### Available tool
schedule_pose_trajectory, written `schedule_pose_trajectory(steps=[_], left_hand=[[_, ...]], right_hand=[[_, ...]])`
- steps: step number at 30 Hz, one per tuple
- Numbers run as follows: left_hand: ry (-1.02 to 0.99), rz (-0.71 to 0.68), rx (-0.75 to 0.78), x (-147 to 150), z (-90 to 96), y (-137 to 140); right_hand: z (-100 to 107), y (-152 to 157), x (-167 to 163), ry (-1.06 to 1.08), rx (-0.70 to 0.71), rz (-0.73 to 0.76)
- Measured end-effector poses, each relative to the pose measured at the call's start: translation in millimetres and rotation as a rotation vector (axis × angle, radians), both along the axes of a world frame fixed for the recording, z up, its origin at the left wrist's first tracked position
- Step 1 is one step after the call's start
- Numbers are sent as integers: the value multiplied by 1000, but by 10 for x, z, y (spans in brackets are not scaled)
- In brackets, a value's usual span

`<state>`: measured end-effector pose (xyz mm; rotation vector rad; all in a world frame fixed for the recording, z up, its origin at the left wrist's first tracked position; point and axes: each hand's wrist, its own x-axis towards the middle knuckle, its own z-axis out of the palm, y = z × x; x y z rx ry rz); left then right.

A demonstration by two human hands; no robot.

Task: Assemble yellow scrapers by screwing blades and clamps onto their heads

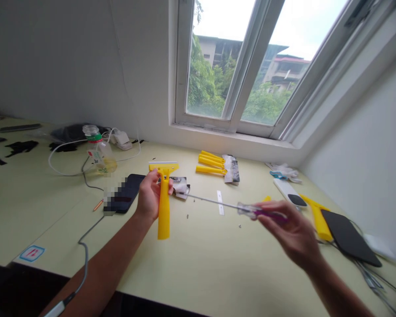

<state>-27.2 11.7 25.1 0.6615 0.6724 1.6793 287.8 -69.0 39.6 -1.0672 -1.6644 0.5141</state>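
Observation:
My left hand grips a yellow scraper near its neck, head up and handle hanging down. A thin metal strip lies along the top of the scraper's head. In my right hand is a screwdriver with a clear and purple handle. Its long shaft points left toward the scraper, and the tip ends close to my left fingers; whether it touches anything I cannot tell. Below the shaft, a flat white strip with holes lies on the table, with a few tiny metal pieces around it.
Several yellow handles lie at the back beside printed packets. On the left are a black phone, a plastic bottle and cables. At right lie a white device, another yellow scraper and a dark pad.

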Motion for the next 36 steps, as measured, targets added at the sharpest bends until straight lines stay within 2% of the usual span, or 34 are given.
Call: schedule_pose_trajectory(steps=[3, 5, 10, 16, 19, 23, 27, 30, 34, 36], left_hand=[[-55, -46, 18, 14, 32, -41], [-56, -96, 4, 60, 32, -77], [12, -180, -25, 152, -9, -120], [83, -161, -105, 189, -93, -96], [127, -134, -115, 195, -131, -82], [112, -124, -178, 210, -155, -68], [101, -161, -216, 221, -167, -68], [93, -213, -186, 224, -170, -69], [81, -188, -159, 225, -164, -68], [91, -171, -158, 223, -161, -68]], right_hand=[[-412, -134, -186, -12, -156, 115], [-566, -175, -323, -50, -218, 162], [-722, -137, -478, -167, -175, 207], [-888, -45, -409, -265, -87, 235], [-903, -63, -402, -372, -47, 283], [-905, -95, -410, -522, 15, 245], [-874, -127, -403, -571, 42, 225], [-753, -107, -394, -553, 21, 238], [-515, 176, -488, -495, -19, 205], [-439, 423, -613, -559, -89, 276]])
